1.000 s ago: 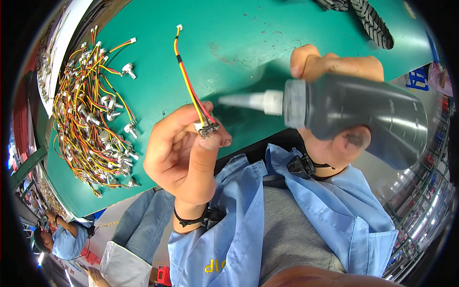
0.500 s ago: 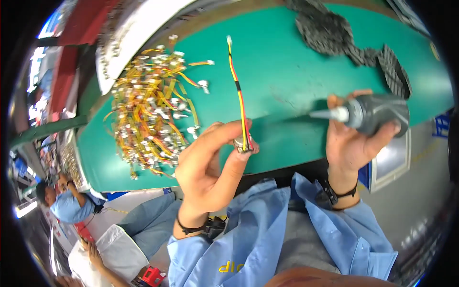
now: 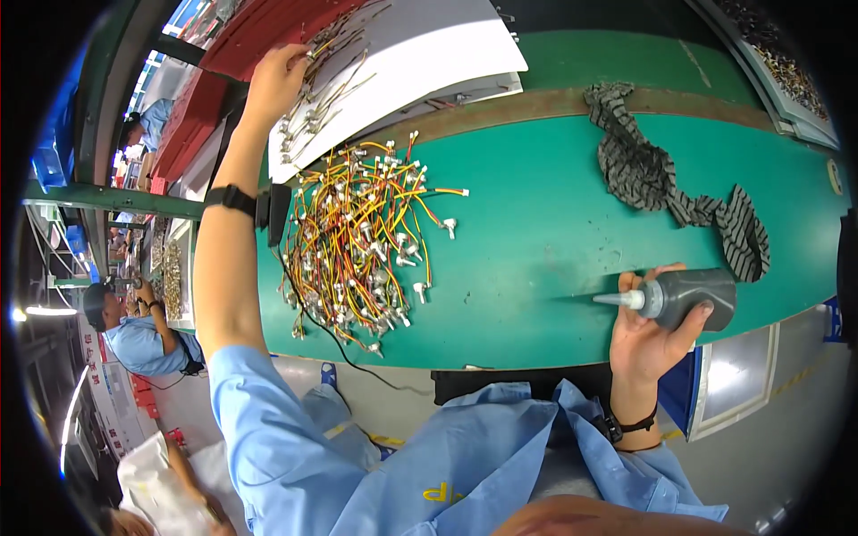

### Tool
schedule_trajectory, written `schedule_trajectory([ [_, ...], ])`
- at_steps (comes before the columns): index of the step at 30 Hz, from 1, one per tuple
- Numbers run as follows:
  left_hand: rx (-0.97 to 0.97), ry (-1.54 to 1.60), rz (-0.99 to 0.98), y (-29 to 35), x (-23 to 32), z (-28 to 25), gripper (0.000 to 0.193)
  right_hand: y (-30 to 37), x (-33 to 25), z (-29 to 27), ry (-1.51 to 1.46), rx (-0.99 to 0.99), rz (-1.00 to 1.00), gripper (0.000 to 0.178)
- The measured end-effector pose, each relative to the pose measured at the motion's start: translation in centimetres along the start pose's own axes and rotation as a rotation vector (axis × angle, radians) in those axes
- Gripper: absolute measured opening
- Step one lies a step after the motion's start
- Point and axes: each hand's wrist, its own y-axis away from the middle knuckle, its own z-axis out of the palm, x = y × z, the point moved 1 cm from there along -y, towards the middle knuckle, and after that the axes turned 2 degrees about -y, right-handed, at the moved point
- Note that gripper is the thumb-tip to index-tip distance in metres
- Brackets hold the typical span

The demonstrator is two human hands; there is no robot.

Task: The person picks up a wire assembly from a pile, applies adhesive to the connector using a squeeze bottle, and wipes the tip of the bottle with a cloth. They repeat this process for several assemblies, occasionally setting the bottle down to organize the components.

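Observation:
My left hand [image 3: 273, 87] is stretched out to the far left, over a white board [image 3: 438, 49]. Its fingertips are closed in a pinch on a small wired component [image 3: 310, 55], which they partly hide. Several similar wired parts [image 3: 313, 116] lie on the board beside the hand. Under my left forearm and to its right is a large heap of small metal components with red, yellow and black leads [image 3: 357, 241]. My right hand [image 3: 645, 347] holds a dark squeeze bottle [image 3: 702, 299] on its side above the near right of the table, its pale pointed nozzle facing left.
A crumpled grey-and-black striped cloth [image 3: 639, 165] lies on the green table [image 3: 527, 223] at the right. A tray of small parts [image 3: 791, 76] is at the far right. Green frame bars [image 3: 116, 201] stand at the left. Two other people [image 3: 138, 335] are at the left.
My left hand has moved from the table's middle to the white board at the far left, carrying the wired component there. The right hand still holds the bottle. The view has shifted.

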Motion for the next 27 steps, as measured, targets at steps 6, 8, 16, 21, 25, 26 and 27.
schedule_trajectory([
  [6, 0.039, 0.028, 0.071, -4.5, -6.5, 5.3, 0.026, -0.4, 0.2, 1.0, 0.064, 0.125, -0.082, 0.049],
  [8, -0.045, 0.111, -0.016, -5.2, -7.1, 6.9, 0.025, -0.3, 0.0, 1.0, 0.062, 0.108, -0.078, 0.048],
  [16, -0.095, 0.155, -0.087, -5.4, -11.3, 9.7, 0.027, -0.2, 0.2, 0.9, 0.034, 0.127, -0.066, 0.048],
  [21, -0.123, 0.105, -0.079, -4.9, -10.9, 11.0, 0.028, -0.3, 0.1, 0.7, 0.052, 0.078, -0.061, 0.049],
  [25, -0.151, 0.122, -0.231, -4.2, -10.9, 11.3, 0.031, -0.4, 0.3, 1.1, 0.11, 0.207, -0.06, 0.057],
  [26, -0.178, 0.143, -0.36, -4.7, -11.0, 10.6, 0.032, -0.5, 0.4, 1.3, 0.138, 0.27, -0.061, 0.061],
  [27, -0.117, 0.015, -0.242, -4.2, -11.7, 8.9, 0.033, -0.3, 0.4, 1.7, 0.148, 0.28, -0.036, 0.061],
])
